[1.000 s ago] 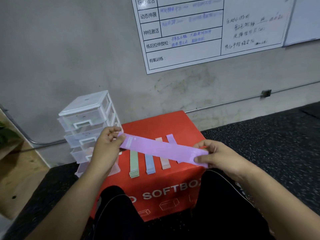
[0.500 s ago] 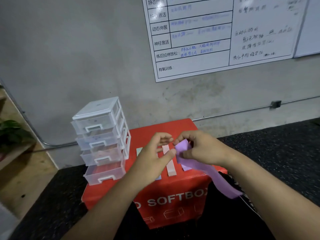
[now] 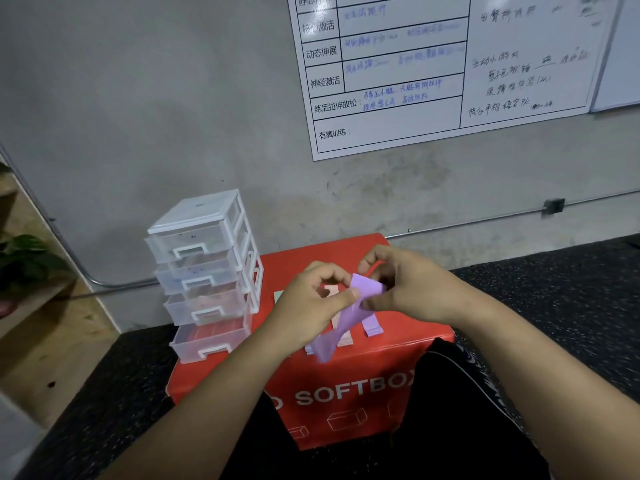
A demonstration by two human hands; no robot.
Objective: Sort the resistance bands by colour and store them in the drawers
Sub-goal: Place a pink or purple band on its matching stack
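Purple band (image 3: 347, 315) now folded, pinched between left hand (image 3: 310, 300) and right hand (image 3: 410, 289); box (image 3: 332, 375) reads "SOFTBO".

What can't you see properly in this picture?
Head view, bands lying on the red box: mostly hidden behind the left hand, right hand and held purple band.
Whiteboard: cut off by the top edge, handwriting blurred.
Drawers: cloudy plastic hides any contents.
Plant: cut off by the left edge.
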